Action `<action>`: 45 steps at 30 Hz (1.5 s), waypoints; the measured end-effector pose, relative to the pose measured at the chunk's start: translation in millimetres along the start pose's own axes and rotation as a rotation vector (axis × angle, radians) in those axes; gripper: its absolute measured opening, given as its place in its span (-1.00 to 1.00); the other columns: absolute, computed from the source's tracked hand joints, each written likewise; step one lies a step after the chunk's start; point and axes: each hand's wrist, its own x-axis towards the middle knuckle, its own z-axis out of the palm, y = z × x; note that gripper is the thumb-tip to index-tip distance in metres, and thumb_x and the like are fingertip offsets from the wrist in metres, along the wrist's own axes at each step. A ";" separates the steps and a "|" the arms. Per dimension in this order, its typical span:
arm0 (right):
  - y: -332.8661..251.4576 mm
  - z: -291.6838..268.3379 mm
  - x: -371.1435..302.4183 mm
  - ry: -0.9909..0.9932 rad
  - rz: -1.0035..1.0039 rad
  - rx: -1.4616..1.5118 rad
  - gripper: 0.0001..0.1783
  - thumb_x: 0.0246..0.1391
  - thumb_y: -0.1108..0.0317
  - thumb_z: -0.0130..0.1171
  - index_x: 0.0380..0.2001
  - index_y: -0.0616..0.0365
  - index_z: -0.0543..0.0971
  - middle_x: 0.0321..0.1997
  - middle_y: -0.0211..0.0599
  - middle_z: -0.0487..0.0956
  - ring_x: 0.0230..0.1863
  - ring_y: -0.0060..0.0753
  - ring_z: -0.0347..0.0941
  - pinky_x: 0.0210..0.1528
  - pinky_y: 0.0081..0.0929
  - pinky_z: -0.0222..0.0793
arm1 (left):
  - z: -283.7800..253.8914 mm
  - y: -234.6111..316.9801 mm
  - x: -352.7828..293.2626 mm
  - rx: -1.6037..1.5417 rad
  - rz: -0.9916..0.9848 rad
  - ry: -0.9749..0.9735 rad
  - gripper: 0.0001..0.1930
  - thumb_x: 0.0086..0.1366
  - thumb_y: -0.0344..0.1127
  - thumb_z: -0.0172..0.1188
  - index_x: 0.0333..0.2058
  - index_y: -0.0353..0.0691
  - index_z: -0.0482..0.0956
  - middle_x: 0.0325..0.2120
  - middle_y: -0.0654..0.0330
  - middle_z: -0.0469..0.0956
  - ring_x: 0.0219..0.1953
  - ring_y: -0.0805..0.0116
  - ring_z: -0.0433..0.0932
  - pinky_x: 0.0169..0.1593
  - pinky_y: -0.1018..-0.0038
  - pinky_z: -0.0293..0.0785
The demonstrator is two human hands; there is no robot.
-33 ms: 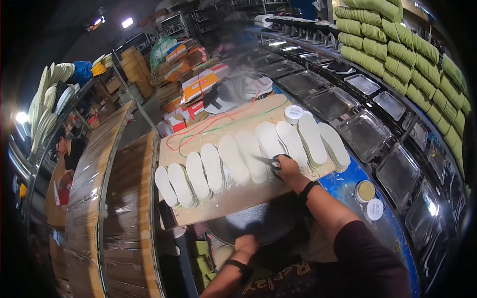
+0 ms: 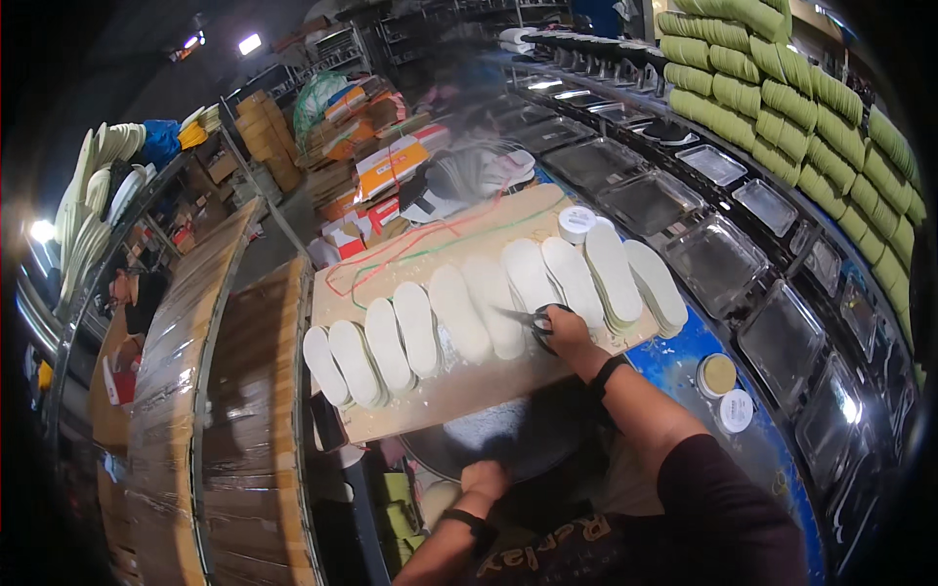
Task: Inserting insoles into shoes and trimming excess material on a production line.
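My right hand (image 2: 568, 333) is closed round the black handles of a pair of scissors (image 2: 536, 319). Their blades point left over white insoles (image 2: 478, 311), which stand in several side-by-side piles across a tan board (image 2: 430, 396). Lower down, my left hand (image 2: 485, 480) is closed in front of me, beside the dark round surface (image 2: 547, 444) below the board. Whatever its fingers hold, if anything, is hidden. A pale rounded thing (image 2: 442, 498) shows just beside that hand.
Red strapping (image 2: 376, 264) lies on the board's far part, near a white round tin (image 2: 576, 224). Two more tins (image 2: 718, 375) rest on the blue table edge at right. Metal trays (image 2: 716, 262) line the right, below green insole stacks (image 2: 782, 93). Wrapped panels (image 2: 239, 410) stand left.
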 end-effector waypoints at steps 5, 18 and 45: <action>-4.6 -33.9 -33.7 -0.029 0.089 0.026 -0.82 0.00 0.37 0.21 -0.30 0.15 0.49 -0.33 0.00 0.58 -0.25 0.15 0.50 -0.26 -0.09 0.42 | -6.5 4.9 -1.5 0.020 0.014 -0.016 -0.56 0.25 0.04 -0.03 -0.24 -0.14 0.70 -0.18 0.02 0.63 -0.07 0.06 0.59 0.01 0.24 0.49; 74.2 -273.0 -242.6 0.046 0.485 -0.451 -0.89 -0.17 0.55 0.13 -0.46 0.20 0.50 -0.37 0.07 0.56 -0.27 0.15 0.52 -0.24 -0.09 0.43 | 5.5 1.9 0.6 0.074 0.058 0.075 -0.53 0.30 0.11 -0.09 -0.20 -0.07 0.68 -0.20 -0.03 0.62 -0.06 -0.01 0.56 0.04 0.16 0.44; 161.2 -561.8 -546.8 0.451 1.098 -1.060 -0.63 -0.15 0.19 0.36 -0.25 0.12 0.59 -0.30 0.03 0.60 -0.22 0.13 0.53 -0.17 -0.03 0.42 | 46.8 -26.1 10.3 0.066 0.164 0.337 -0.57 0.36 -0.06 -0.06 -0.33 -0.33 0.62 -0.35 -0.23 0.58 -0.23 -0.23 0.54 -0.10 0.01 0.43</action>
